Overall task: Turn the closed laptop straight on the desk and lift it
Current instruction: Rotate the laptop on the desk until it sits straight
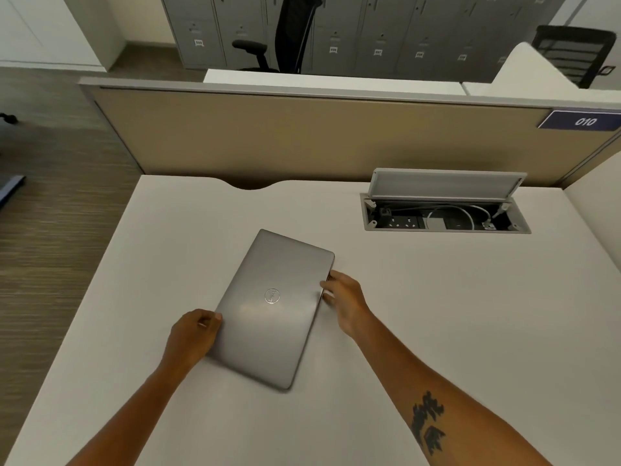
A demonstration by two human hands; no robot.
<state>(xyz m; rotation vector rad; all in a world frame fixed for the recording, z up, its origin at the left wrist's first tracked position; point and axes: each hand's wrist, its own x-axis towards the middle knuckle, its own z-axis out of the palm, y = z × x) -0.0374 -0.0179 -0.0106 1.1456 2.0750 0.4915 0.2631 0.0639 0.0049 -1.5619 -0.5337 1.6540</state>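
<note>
Closed grey laptop point(274, 307) lies flat and skewed on the white table point(437, 297), mid-table, well left of the open cable box point(443, 213). Left hand point(195, 338) pinches its left long edge, thumb on the lid. Right hand point(346, 302) has fingers point(327, 285) curled against the right edge.
</note>
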